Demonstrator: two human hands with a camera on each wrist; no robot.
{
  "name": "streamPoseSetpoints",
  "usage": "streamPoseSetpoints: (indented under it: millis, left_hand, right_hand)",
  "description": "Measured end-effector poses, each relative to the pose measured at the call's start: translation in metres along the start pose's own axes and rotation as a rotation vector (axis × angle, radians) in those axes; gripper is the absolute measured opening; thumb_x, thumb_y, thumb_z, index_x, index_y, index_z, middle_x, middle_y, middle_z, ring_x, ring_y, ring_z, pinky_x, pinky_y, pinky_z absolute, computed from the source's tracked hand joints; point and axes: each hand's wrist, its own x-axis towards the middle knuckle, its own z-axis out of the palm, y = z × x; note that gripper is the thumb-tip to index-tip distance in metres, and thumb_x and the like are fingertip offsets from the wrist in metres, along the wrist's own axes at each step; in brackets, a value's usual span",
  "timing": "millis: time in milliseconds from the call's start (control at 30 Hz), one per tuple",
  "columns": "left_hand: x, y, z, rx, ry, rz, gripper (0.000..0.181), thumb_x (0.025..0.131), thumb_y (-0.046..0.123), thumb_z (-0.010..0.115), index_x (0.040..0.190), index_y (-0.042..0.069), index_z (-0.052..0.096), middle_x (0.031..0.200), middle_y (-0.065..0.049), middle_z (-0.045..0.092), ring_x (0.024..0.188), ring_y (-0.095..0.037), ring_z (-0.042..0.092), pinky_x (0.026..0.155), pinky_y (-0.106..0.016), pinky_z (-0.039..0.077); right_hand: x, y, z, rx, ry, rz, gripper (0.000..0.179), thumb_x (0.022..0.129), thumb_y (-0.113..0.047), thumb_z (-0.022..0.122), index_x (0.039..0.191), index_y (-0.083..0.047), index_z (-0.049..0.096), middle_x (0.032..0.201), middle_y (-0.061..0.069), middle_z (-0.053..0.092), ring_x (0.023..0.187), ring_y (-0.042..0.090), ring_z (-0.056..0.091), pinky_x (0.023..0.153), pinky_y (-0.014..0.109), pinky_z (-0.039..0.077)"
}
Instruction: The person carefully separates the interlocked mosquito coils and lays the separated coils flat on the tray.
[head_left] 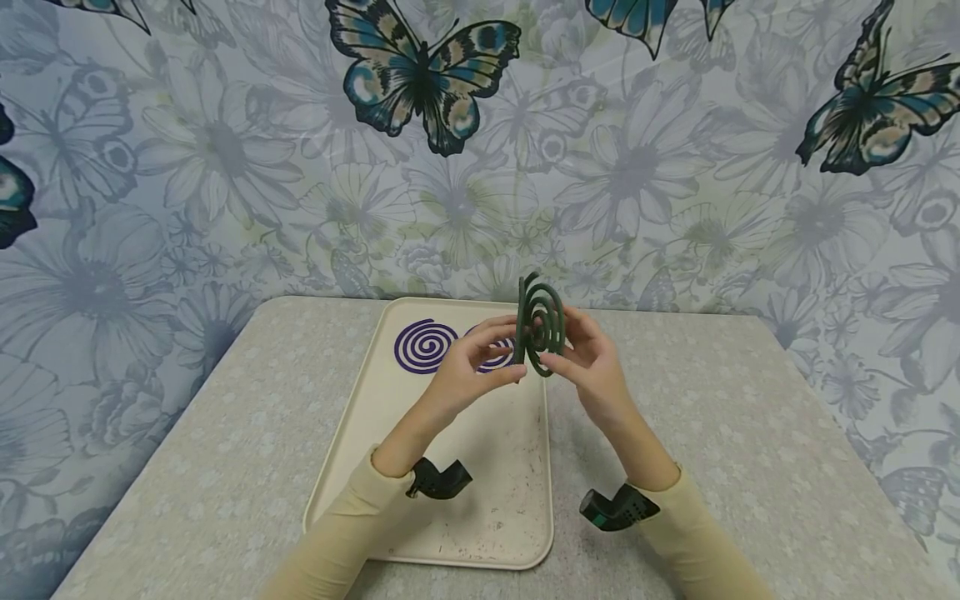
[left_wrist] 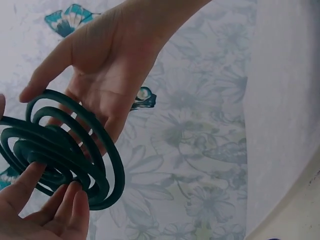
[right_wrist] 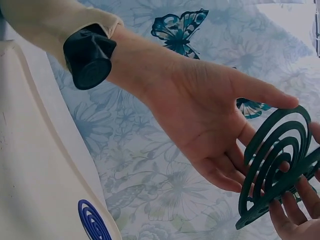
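Two dark green mosquito coils (head_left: 551, 321) are held up above the tray's right edge, tilted apart from each other and close together along one side. My left hand (head_left: 468, 362) grips the left coil, seen nearly edge-on, with thumb low and fingers on its outer side. The right coil is held by my right hand (head_left: 596, 367), thumb at its lower rim and fingers behind it. In the left wrist view, the right hand (left_wrist: 107, 65) shows its palm beside the green spirals (left_wrist: 107, 145). The right wrist view shows the left hand (right_wrist: 195, 100) with its thumb on a coil's rim.
Below the hands lies a cream tray (head_left: 457, 492) with dark crumbs scattered on it. A purple coil (head_left: 425, 346) lies at its far left, and a second purple coil (head_left: 491, 362) is partly hidden behind my left hand. Behind the table (head_left: 712, 417) hangs a butterfly-patterned wall covering (head_left: 637, 167).
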Motion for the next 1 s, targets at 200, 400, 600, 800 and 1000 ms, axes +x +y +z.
streamPoseSetpoints:
  millis: [200, 400, 600, 800, 1000]
  left_hand:
    - [-0.002, 0.003, 0.0, -0.116, 0.063, -0.044, 0.055, 0.088, 0.029, 0.068, 0.133, 0.001, 0.053, 0.133, -0.014, 0.057, 0.11, -0.012, 0.06, 0.092, -0.025, 0.051]
    - [0.0, 0.006, -0.001, -0.23, 0.181, -0.084, 0.046, 0.091, 0.014, 0.055, 0.134, 0.0, 0.045, 0.113, 0.002, 0.065, 0.103, -0.006, 0.061, 0.097, -0.024, 0.045]
    - [0.003, 0.005, -0.005, -0.384, 0.27, -0.052, 0.026, 0.099, 0.017, 0.044, 0.125, 0.013, 0.046, 0.107, 0.007, 0.066, 0.099, -0.006, 0.064, 0.089, -0.019, 0.05]
    - [0.006, 0.002, -0.01, -0.457, 0.398, -0.031, 0.024, 0.103, 0.025, 0.041, 0.118, 0.012, 0.054, 0.098, 0.007, 0.069, 0.093, -0.005, 0.066, 0.087, -0.019, 0.053]
    - [0.007, -0.002, -0.016, -0.373, 0.513, -0.055, 0.035, 0.101, 0.022, 0.046, 0.127, 0.0, 0.055, 0.09, 0.009, 0.072, 0.084, -0.004, 0.069, 0.078, -0.019, 0.056]
  right_hand:
    - [0.002, -0.006, 0.0, 0.124, 0.107, 0.031, 0.041, 0.091, 0.008, 0.049, 0.124, -0.014, 0.054, 0.117, -0.003, 0.061, 0.111, 0.01, 0.06, 0.091, 0.024, 0.053]
    - [0.005, -0.013, -0.002, 0.25, 0.185, 0.085, 0.031, 0.096, 0.004, 0.044, 0.119, -0.014, 0.055, 0.117, -0.002, 0.058, 0.109, 0.011, 0.061, 0.089, 0.026, 0.054]
    - [0.008, -0.015, -0.006, 0.409, 0.228, 0.12, 0.03, 0.099, 0.001, 0.041, 0.124, -0.013, 0.051, 0.118, 0.0, 0.057, 0.108, 0.012, 0.063, 0.088, 0.028, 0.055]
    - [0.01, -0.011, -0.011, 0.531, 0.201, 0.117, 0.037, 0.1, 0.001, 0.037, 0.137, -0.006, 0.039, 0.122, 0.005, 0.057, 0.109, 0.016, 0.063, 0.089, 0.03, 0.055]
    - [0.01, -0.009, -0.013, 0.537, 0.203, 0.136, 0.055, 0.1, 0.004, 0.032, 0.151, -0.006, 0.016, 0.126, 0.008, 0.048, 0.107, 0.015, 0.063, 0.088, 0.028, 0.055]
